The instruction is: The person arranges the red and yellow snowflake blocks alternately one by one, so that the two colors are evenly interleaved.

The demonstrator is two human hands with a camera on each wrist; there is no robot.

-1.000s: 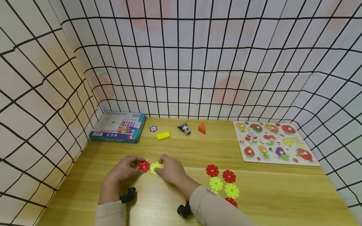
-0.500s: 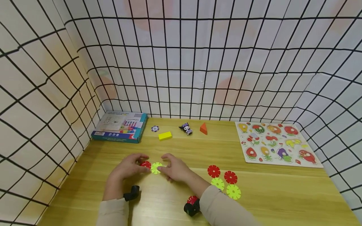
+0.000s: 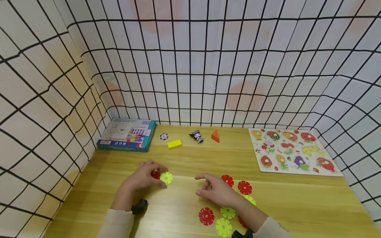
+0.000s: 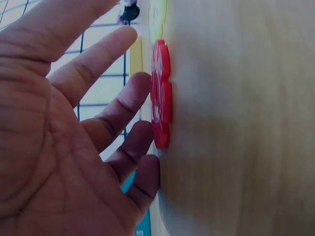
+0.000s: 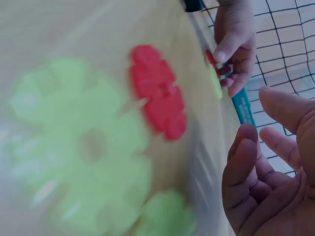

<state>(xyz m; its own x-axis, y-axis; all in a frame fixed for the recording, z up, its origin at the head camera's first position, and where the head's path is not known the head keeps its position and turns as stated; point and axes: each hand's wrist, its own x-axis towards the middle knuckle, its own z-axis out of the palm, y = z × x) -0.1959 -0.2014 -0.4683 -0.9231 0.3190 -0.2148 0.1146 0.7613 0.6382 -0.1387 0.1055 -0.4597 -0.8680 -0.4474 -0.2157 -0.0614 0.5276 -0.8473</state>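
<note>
On the left of the wooden table, a red notched plastic disc (image 3: 155, 175) lies beside a yellow-green notched disc (image 3: 166, 178). My left hand (image 3: 142, 178) arches over the red one, thumb and fingers spread to either side of the pair. In the left wrist view its fingertips come right up to the red disc (image 4: 161, 96), without a grip. To the right, my right hand (image 3: 218, 191) hovers with loosely bent fingers, holding nothing. Beneath and around it are several more discs, including a red disc (image 3: 206, 216) and a yellow-green disc (image 3: 223, 227).
Along the back stand a boxed set (image 3: 126, 135), a poker chip (image 3: 164, 136), a yellow block (image 3: 174, 144), a small figurine (image 3: 196, 136) and an orange wedge (image 3: 215, 136). A fruit puzzle board (image 3: 294, 150) lies at right. Black wire mesh (image 3: 190, 66) encloses the table.
My right hand has left the yellow-green disc beside the red one and moved right, over the loose discs. My left hand has shifted slightly right, further over the pair.
</note>
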